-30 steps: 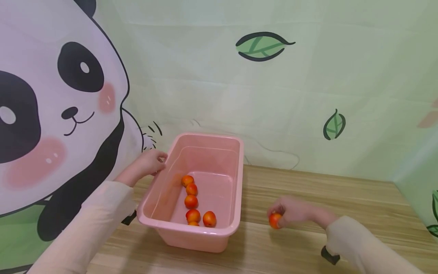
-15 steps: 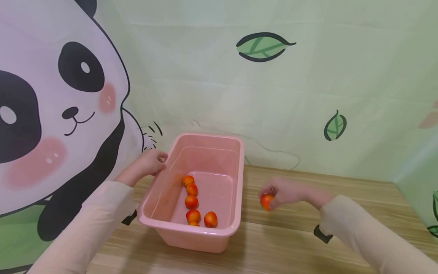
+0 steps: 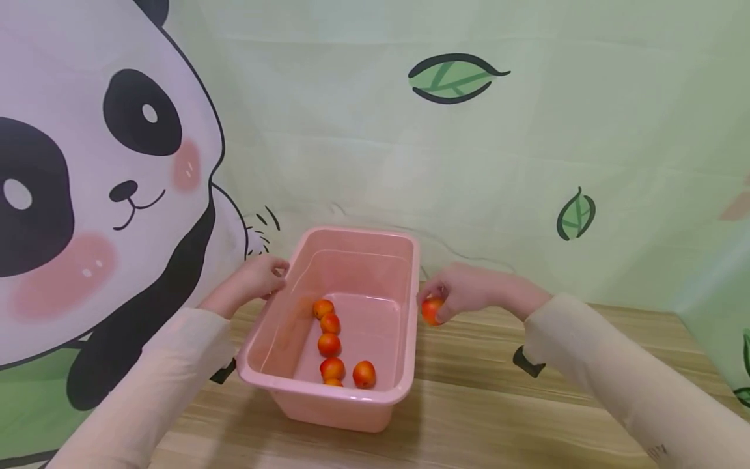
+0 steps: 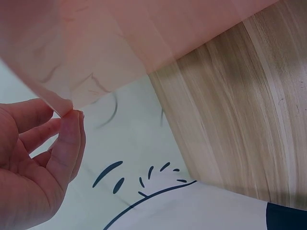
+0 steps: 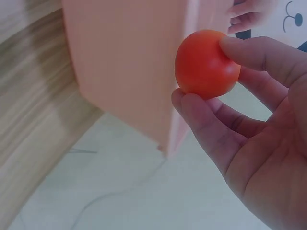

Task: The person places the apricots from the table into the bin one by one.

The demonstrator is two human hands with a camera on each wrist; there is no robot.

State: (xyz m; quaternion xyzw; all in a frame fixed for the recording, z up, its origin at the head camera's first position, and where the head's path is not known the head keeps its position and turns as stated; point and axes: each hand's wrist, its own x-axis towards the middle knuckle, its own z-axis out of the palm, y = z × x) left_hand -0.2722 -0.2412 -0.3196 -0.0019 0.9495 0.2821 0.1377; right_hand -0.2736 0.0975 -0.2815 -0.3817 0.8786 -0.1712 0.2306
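A red-orange tomato [image 3: 432,311] is held between the thumb and fingertips of my right hand [image 3: 469,286], just outside the right rim of a pink plastic basin [image 3: 334,412]. The right wrist view shows this tomato [image 5: 204,64] smooth and round, in front of the basin wall [image 5: 124,52]. On the opposite side, my left hand [image 3: 260,277] pinches the basin's left rim, and the left wrist view shows the thumb and fingers [image 4: 71,139] on its edge. Several more tomatoes [image 3: 329,344] lie on the basin floor, mostly along its left side; the near wall partly hides one.
The basin stands on a wood-grain table [image 3: 498,417]. Behind it hangs a pale green cloth backdrop [image 3: 351,130] with a printed panda [image 3: 135,195] and leaves. A dark band [image 3: 528,362] shows below the right sleeve.
My right hand has lifted the tomato up from the table and carried it left, close to the basin's rim. My left hand stays on the opposite rim.
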